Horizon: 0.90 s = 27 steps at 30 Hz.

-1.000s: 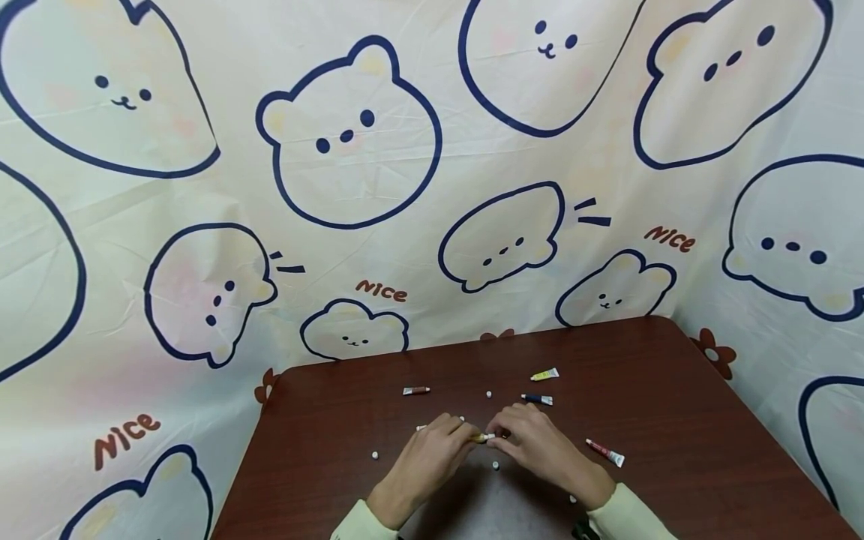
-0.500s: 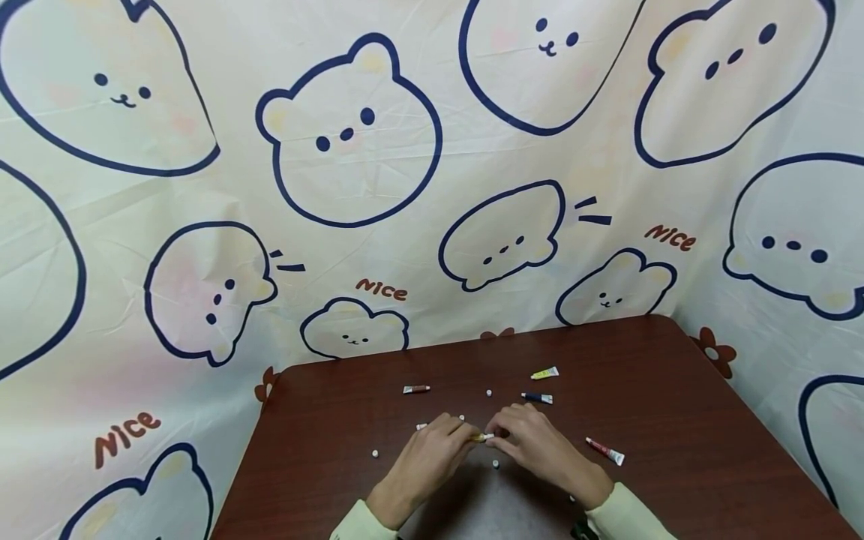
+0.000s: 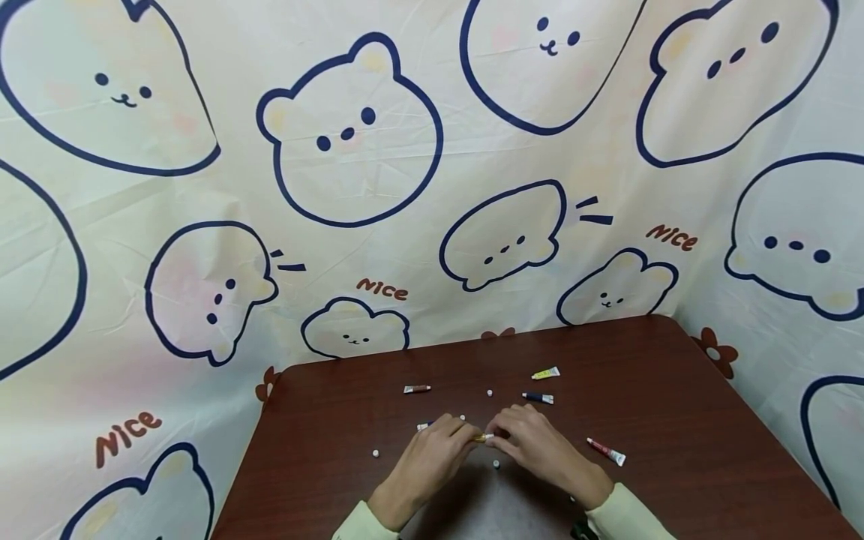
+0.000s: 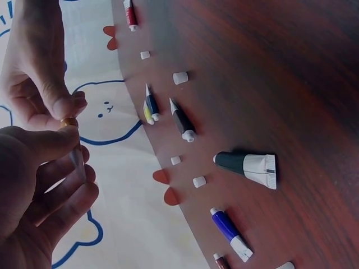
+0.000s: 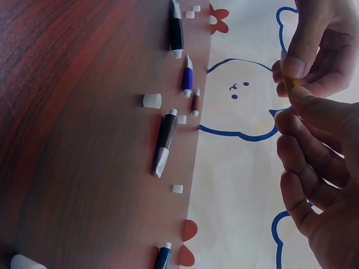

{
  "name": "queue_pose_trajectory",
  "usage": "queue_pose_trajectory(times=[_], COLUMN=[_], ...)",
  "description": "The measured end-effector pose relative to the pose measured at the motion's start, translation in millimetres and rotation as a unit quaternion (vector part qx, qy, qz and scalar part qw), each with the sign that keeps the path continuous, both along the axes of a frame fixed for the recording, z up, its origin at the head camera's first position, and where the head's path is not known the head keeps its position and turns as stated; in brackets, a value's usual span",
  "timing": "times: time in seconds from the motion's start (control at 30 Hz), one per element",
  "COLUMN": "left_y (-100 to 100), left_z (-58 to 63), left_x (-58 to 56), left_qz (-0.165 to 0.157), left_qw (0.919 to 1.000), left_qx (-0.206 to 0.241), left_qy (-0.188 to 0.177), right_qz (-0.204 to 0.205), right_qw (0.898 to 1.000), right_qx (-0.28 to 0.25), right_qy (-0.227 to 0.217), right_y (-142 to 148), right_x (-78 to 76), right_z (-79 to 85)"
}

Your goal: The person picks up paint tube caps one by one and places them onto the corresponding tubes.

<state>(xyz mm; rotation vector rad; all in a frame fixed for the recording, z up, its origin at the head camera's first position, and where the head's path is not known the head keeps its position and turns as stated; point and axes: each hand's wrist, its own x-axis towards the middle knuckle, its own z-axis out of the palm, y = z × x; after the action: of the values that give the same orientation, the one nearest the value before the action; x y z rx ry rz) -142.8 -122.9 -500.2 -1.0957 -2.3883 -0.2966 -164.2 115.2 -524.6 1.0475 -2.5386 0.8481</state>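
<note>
- Left hand point(image 3: 432, 456): thumb and fingers pinch the ochre tube point(image 4: 68, 121); the spread between them is only the tube's thickness. Its silver tail lies along the fingers.
- Right hand point(image 3: 543, 446): thumb and forefinger close on the tube's white end; the remaining fingers are loosely bent. Whether that end carries a cap cannot be told.
- Ochre tube: located between both sets of fingertips, above the table point(image 3: 709, 420). The hands are just beside each other, leaving a narrow gap bridged by the tube.
- Far side: brown tube point(image 3: 417, 389), yellow tube point(image 3: 545, 373) and dark blue tube point(image 3: 538, 398) lie inside the far edge, where the table meets the printed cloth point(image 3: 351, 172).
- Right side: red tube point(image 3: 606, 451) lies near the right wrist; a wide stretch of wood separates it from the right edge.
- Left side: blue tube point(image 3: 424, 425) is partly hidden behind the left hand; a white cap point(image 3: 376, 454) lies farther left, inside the left edge.
- Between the wrists: a small pale cap point(image 3: 496, 464) occupies the gap on the near side of the ochre tube.
</note>
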Motion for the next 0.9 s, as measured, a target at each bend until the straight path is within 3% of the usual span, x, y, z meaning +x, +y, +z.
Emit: queue_pose_trajectory(times=[0.23, 0.57, 0.9], left_y=[1.5, 2.4, 1.8], left_z=[-2.0, -2.9, -3.2], left_x=[0.0, -0.6, -0.6], left_qz=[-0.003, 0.001, 0.0], left_qw=[0.9997, 0.9995, 0.9991], left_qx=[0.021, 0.033, 0.042], left_qy=[0.008, 0.0, 0.004], right_qz=[-0.009, -0.015, -0.021], right_qw=[0.999, 0.996, 0.997], right_qx=[-0.015, -0.075, -0.067], right_qy=[0.044, -0.055, -0.038], right_y=[0.1, 0.1, -0.1], right_x=[-0.4, 3.1, 2.1], right_z=[-6.9, -4.9, -6.5])
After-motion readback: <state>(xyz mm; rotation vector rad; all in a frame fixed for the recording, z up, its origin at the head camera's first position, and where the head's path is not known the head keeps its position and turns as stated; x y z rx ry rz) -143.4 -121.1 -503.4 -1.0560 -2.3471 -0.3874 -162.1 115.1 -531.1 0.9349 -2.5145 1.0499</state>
